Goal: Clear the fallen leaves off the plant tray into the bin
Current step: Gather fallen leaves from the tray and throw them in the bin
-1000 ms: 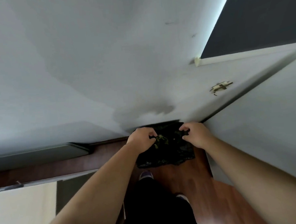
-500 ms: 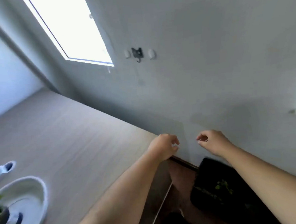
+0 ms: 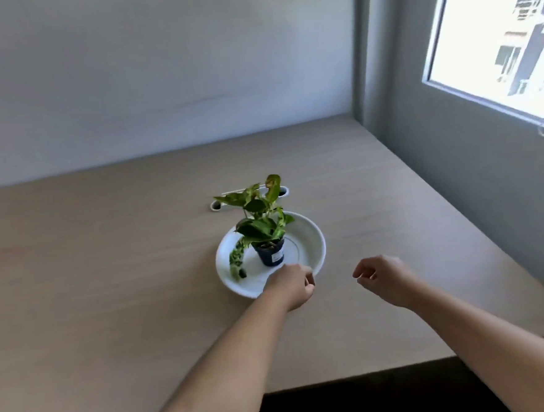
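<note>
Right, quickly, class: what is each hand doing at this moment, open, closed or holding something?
Left hand: fingers curled over the tray, near rim; whether it holds anything cannot be told.
Right hand: open, fingers loosely curled, holding nothing.

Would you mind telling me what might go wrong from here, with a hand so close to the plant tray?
The left hand is at the near rim of the white round tray; a bump might tip the small dark blue pot. The drooping variegated vine on the tray looks attached, so grabbing it as litter might tear it.
</note>
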`<move>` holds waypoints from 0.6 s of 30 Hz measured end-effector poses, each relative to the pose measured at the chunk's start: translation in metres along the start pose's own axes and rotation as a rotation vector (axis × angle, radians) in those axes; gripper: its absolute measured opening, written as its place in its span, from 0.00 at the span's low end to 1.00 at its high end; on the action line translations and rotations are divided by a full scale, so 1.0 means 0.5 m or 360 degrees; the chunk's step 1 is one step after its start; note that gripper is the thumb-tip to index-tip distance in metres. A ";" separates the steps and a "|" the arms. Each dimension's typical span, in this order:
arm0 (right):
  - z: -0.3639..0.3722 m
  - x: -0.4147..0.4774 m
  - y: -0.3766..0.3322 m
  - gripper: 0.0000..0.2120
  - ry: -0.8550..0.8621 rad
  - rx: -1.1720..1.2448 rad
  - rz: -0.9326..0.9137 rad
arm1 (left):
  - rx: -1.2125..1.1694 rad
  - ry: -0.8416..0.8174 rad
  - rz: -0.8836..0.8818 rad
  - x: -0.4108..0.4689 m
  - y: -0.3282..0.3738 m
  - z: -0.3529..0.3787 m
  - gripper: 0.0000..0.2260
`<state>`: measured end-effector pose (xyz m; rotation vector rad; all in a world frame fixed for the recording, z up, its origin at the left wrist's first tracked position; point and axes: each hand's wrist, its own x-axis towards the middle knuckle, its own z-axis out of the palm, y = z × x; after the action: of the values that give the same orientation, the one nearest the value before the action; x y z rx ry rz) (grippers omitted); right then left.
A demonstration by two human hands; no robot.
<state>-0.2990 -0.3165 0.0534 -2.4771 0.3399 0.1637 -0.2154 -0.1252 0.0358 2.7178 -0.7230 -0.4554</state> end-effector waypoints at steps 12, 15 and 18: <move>0.237 0.218 -0.210 0.18 -0.0700 -0.0666 -0.0312 | 0.0251 -0.0304 -0.0054 0.060 -0.411 -0.057 0.18; 0.238 0.235 -0.207 0.13 -0.0829 -0.0525 -0.0241 | 0.0313 -0.0277 0.0025 0.075 -0.409 -0.058 0.18; 0.208 0.251 -0.200 0.12 -0.0869 -0.0806 -0.0262 | 0.0295 -0.0326 0.0111 0.077 -0.370 -0.048 0.19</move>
<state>-0.1545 -0.2023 0.0031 -2.7907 -0.1614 0.9309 -0.0956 0.0135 -0.0168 2.8326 -0.9545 -0.6898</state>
